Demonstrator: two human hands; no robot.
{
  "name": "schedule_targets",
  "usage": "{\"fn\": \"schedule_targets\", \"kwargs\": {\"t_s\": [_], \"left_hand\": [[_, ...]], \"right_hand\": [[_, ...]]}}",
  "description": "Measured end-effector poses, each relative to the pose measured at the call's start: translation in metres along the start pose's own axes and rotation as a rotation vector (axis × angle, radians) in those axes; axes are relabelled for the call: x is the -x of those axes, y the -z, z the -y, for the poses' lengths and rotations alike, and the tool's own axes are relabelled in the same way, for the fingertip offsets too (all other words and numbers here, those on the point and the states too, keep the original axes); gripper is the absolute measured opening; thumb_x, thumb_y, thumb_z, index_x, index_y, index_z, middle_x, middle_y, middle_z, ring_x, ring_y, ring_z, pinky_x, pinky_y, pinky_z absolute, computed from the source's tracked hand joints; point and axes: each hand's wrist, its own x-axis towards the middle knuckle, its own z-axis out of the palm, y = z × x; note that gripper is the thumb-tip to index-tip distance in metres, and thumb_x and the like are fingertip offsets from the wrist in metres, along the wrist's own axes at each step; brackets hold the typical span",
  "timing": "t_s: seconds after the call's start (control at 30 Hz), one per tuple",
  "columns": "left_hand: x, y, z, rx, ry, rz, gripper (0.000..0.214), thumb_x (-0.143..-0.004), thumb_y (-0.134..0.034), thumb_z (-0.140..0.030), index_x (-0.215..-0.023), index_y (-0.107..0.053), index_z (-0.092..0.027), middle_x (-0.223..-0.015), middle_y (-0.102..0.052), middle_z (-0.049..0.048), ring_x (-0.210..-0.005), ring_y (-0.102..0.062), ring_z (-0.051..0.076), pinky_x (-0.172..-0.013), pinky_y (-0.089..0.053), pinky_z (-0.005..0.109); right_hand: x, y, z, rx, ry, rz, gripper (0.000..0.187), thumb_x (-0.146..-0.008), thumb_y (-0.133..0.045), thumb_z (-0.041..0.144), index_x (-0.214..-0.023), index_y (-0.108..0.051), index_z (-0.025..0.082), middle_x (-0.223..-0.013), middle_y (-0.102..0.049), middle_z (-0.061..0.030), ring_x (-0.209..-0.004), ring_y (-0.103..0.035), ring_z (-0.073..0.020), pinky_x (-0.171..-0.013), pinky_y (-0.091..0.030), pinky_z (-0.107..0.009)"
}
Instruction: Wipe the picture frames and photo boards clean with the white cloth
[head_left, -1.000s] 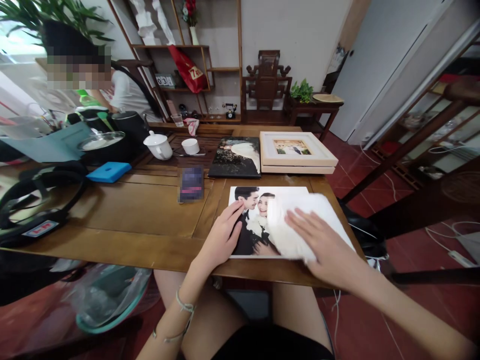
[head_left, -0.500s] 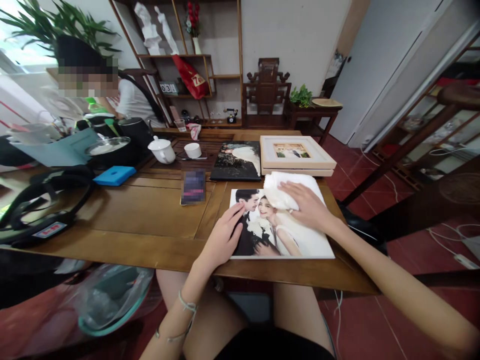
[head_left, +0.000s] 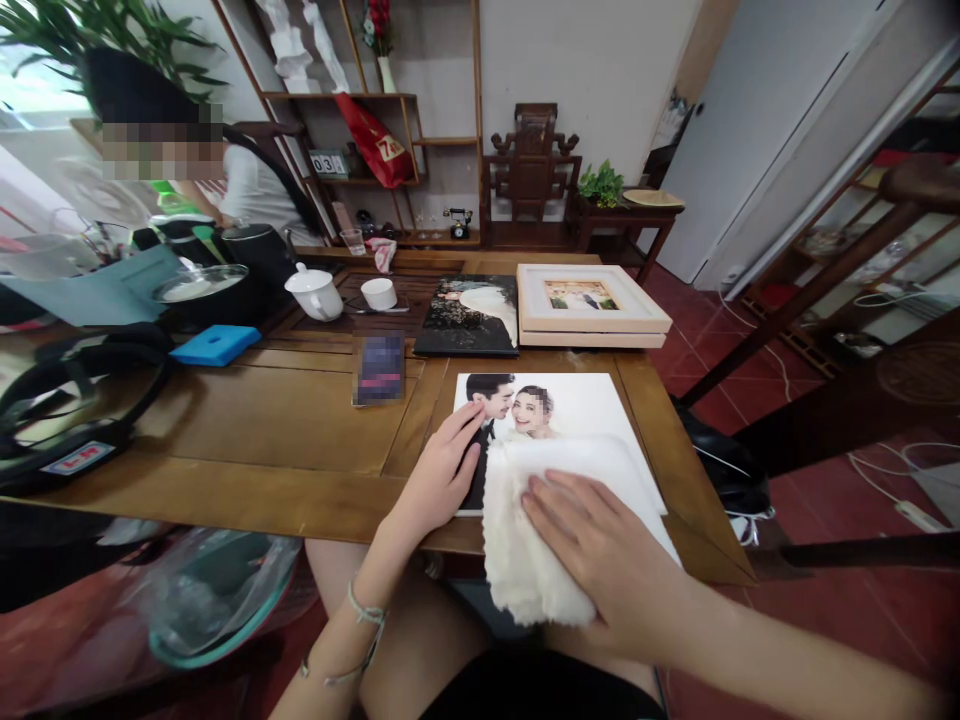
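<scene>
A large photo print (head_left: pixel 585 410) of a couple lies flat at the near right of the wooden table (head_left: pixel 285 420). My left hand (head_left: pixel 442 475) rests on its left edge with fingers stretched out, holding it down. My right hand (head_left: pixel 600 550) lies flat, fingers spread, on a white cloth (head_left: pixel 525 520). The cloth covers the print's near part and hangs over the table's front edge.
Behind the print lie a dark photo panel (head_left: pixel 471 315) and a pale framed picture (head_left: pixel 589 300). A small stand-up card (head_left: pixel 379 368), a teapot (head_left: pixel 315 293), a cup (head_left: pixel 378 293) and a blue box (head_left: pixel 215 343) stand further left. Another person (head_left: pixel 217 170) sits at the far left.
My right hand has dragged the white cloth from the print's far right corner down to its near edge. My left hand has stayed on the left edge.
</scene>
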Motion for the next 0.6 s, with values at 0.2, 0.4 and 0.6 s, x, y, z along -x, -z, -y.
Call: {"fn": "schedule_targets", "kwargs": {"t_s": [0.2,0.4,0.6], "left_hand": [[0.000,0.001,-0.002,0.005,0.010,0.004,0.045,-0.098,-0.034,-0.023,-0.142,-0.043,-0.018,-0.151,-0.040,0.0121,-0.141,-0.035,0.023,-0.119,-0.028,0.048],[0.000,0.002,-0.004,0.028,0.034,0.006,0.045,-0.099,-0.030,-0.024,-0.141,-0.045,-0.014,-0.151,-0.040,0.0131,-0.141,-0.035,0.023,-0.120,-0.027,0.046],[-0.001,0.004,-0.006,0.135,0.067,0.002,0.045,-0.100,-0.030,-0.028,-0.141,-0.046,-0.017,-0.152,-0.039,0.0103,-0.142,-0.034,0.021,-0.120,-0.026,0.044]], "right_hand": [[-0.053,0.006,-0.082,0.027,-0.197,-0.153,0.073,-0.068,-0.060,0.020,-0.138,-0.047,0.006,-0.158,-0.017,-0.0204,-0.146,-0.010,-0.0363,-0.115,-0.021,-0.053],[-0.081,0.009,-0.087,0.185,-0.378,-0.041,0.078,-0.081,-0.053,0.030,-0.149,-0.028,0.001,-0.157,-0.023,-0.0195,-0.145,-0.011,-0.0400,-0.115,-0.014,-0.060],[-0.052,-0.002,0.015,0.239,-0.143,0.043,0.092,-0.072,-0.064,0.037,-0.143,-0.031,-0.011,-0.150,-0.024,-0.0332,-0.138,-0.017,-0.0537,-0.108,-0.024,-0.067]]}}
